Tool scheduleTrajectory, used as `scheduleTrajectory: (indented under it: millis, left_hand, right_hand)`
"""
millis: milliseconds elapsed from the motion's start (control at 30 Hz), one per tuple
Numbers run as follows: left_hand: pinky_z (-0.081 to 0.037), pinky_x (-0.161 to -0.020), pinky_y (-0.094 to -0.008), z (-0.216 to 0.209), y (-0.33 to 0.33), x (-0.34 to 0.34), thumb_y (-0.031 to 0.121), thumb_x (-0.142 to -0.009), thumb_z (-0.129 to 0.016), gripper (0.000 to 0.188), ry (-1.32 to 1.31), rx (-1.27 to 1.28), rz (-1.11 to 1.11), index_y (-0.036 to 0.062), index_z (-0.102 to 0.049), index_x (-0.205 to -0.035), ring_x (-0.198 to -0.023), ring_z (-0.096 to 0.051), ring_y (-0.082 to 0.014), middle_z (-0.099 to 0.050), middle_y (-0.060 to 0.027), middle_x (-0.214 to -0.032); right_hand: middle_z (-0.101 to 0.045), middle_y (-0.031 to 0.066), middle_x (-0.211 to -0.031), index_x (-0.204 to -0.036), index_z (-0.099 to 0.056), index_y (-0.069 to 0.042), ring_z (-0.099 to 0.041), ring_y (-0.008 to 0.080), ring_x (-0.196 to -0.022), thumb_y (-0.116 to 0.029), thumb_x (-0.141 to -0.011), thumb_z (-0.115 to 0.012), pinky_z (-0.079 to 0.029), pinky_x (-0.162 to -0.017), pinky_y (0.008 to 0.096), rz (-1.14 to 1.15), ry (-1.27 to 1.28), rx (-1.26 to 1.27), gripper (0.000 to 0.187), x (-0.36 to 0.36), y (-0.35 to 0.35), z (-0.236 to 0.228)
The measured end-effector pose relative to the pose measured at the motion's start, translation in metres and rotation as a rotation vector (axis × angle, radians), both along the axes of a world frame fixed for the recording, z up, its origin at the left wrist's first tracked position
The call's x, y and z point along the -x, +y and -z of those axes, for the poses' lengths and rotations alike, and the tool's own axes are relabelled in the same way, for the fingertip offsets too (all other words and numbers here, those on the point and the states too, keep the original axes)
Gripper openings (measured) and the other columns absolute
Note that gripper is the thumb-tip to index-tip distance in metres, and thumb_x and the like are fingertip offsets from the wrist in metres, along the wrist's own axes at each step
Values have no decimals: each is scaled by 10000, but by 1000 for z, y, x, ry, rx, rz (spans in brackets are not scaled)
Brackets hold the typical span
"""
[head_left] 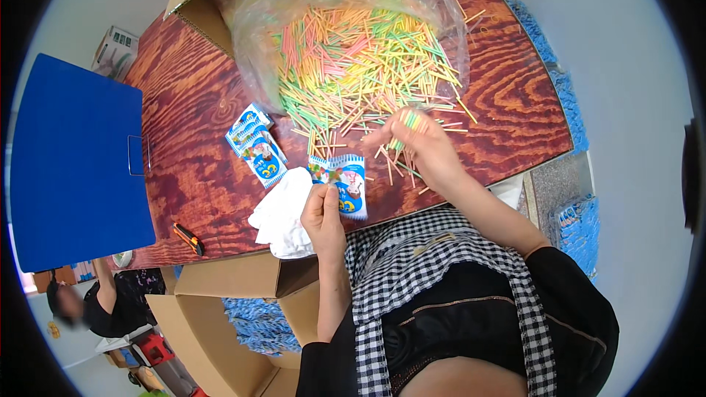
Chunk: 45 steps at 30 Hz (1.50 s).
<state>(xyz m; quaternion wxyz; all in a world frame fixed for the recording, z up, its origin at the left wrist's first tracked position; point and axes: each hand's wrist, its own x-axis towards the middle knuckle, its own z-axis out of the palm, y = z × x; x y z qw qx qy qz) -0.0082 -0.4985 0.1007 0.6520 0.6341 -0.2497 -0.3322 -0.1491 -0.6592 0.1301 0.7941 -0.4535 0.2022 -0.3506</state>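
My left hand (pixel 323 220) pinches a small blue-and-white packet (pixel 354 185) with a cartoon animal on it, at the near edge of the table. My right hand (pixel 434 154) is closed around a small bunch of pastel candy-like sticks (pixel 414 122), just right of the packet and apart from it. Beyond both hands, a large heap of pink, yellow and green sticks (pixel 360 66) spills from a clear plastic bag (pixel 254 66). Loose sticks lie beneath my right hand. Left of the packet are several similar packets (pixel 259 151) and a white cloth or glove (pixel 285 213).
A cardboard box (pixel 209 15) holds the bag on the wood-patterned table (pixel 176 95). An orange-black utility knife (pixel 189 239) lies near the left edge, beside a blue panel (pixel 77 165). Below, an open carton (pixel 213 279) contains blue packets (pixel 261 323). Another person (pixel 110 305) is at far left.
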Motion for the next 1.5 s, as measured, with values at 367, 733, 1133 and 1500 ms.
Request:
scheduleTrajectory:
  millis: [367,733,1133,1500]
  left_hand:
    - [-428,-744,-248,-3,-8,21,-13,-889,-566,76,-358,91,42,-69,-616,-902,-819,-543,-161,-587,-93,-892]
    - [-429,-709,-264,-2,-8,22,-24,-870,-578,46,-457,78,43,-59,-608,-867,-779,-539,-172,-584,-95,-862]
    - [-432,-744,-267,2,-8,29,-27,-881,-560,63,-425,78,10,-68,-604,-899,-818,-540,-179,-578,-105,-886]
    - [-445,-799,-227,0,-23,30,0,-944,-495,144,-16,263,-72,-59,-596,-1030,-918,-538,-113,-572,-80,-1051]
  right_hand:
    - [-568,279,-1208,-1040,-514,-49,-569,278,-1138,-263,-1011,-413,-470,-949,397,-193,-238,-325,238,-35,3,-40]
    - [-547,277,-1242,-1079,-496,-24,-552,274,-1171,-246,-1018,-389,-448,-987,389,-76,-194,-342,254,-29,20,-37]
    - [-615,186,-1177,-1114,-499,-17,-574,169,-1090,-181,-983,-490,-449,-938,292,-303,-24,-56,211,-16,29,-2]
    - [-526,120,-1298,-1347,-423,-1,-460,218,-1258,-239,-956,-518,-335,-1062,347,-147,268,612,468,-13,21,-37]
